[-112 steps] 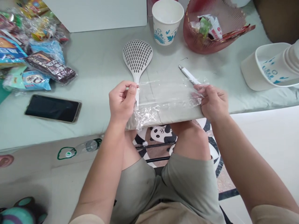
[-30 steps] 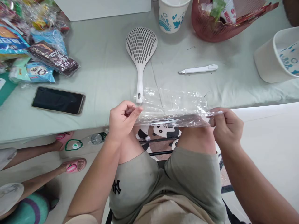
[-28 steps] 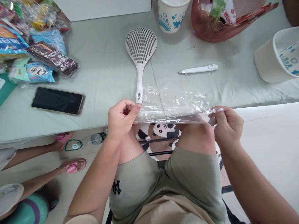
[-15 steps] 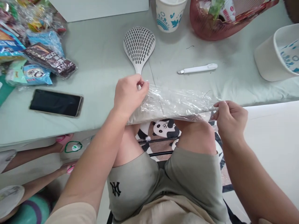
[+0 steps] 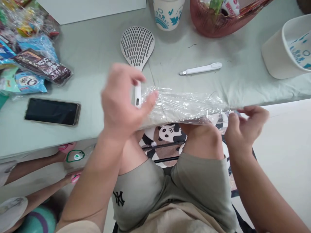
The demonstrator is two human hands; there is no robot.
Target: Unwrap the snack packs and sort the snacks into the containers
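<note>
A crumpled clear plastic bag (image 5: 184,103) lies along the table's front edge, partly hanging over it. My left hand (image 5: 123,100), blurred by motion, is raised at the bag's left end with thumb and fingers apart and nothing between them. Under it lies a grey skimmer (image 5: 137,47) with a perforated head; my hand hides part of its handle. At the bag's right end is my right hand (image 5: 246,124), its thumb and index finger slightly apart, holding nothing that I can make out. A white utility knife (image 5: 201,69) rests on the cloth beyond the bag.
Several wrapped snacks (image 5: 43,66) are piled at the left, with a phone (image 5: 52,111) nearer me. A paper cup (image 5: 168,14) and a red basket (image 5: 211,27) stand at the back. A white bucket (image 5: 273,53) is at the right. Another person's legs (image 5: 39,161) show at lower left.
My left hand has let go of the bag's left end, opened and lifted to the left, uncovering the skimmer's handle end. My right hand has loosened and shifted slightly right.
</note>
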